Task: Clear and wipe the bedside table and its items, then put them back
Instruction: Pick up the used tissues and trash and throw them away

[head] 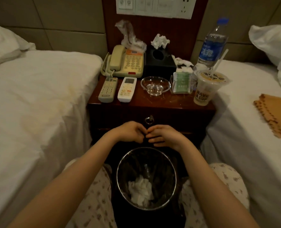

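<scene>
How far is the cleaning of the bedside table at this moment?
Barely begun. Done: some crumpled tissues lie in the bin. In hand: nothing visible; left hand and right hand meet, empty, before the drawer. Left: the phone, remotes, cup, bottle and crumpled wrapper all stand on the bedside table, and the orange cloth lies on the right bed, so clearing, wiping and putting back remain.

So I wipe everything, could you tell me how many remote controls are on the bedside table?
2. The grey remote lies at the front left, before the telephone; the white remote lies beside it, left of the glass dish. None looks hidden.
</scene>
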A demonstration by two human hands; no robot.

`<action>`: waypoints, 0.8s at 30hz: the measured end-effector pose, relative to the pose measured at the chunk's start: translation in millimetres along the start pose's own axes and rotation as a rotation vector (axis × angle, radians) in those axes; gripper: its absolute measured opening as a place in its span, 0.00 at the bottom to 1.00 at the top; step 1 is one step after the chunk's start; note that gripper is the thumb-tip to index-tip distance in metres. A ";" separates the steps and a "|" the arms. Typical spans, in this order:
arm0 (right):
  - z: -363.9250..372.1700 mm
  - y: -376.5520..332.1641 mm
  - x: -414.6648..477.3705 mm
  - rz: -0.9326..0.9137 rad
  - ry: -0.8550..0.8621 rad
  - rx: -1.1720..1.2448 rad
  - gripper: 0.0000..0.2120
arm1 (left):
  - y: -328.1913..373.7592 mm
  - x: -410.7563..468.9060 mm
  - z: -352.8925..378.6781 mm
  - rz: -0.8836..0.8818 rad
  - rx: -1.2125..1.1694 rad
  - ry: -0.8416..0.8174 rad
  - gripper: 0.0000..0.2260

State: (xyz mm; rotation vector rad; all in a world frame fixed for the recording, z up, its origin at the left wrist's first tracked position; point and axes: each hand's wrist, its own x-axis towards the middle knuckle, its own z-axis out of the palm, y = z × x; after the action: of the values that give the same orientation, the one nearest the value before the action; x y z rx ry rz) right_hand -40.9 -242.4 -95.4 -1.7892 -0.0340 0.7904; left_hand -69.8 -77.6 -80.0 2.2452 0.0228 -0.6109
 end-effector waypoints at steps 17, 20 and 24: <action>-48.7 -179.6 35.8 -0.286 0.196 0.125 0.08 | 85.0 33.8 -157.5 0.156 -0.278 0.526 0.17; -57.5 -194.4 65.6 -0.281 0.363 0.131 0.09 | 85.9 54.1 -164.6 0.162 -0.274 0.561 0.17; -72.5 -210.4 104.6 -0.309 0.566 -0.118 0.11 | 86.5 89.0 -179.1 0.176 -0.192 0.611 0.18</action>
State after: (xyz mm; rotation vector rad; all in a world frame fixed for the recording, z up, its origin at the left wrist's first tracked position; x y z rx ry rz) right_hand 152.3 -182.7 44.4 -2.0011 0.0171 0.0496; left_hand 102.0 -26.0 43.8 2.1345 0.1790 0.1784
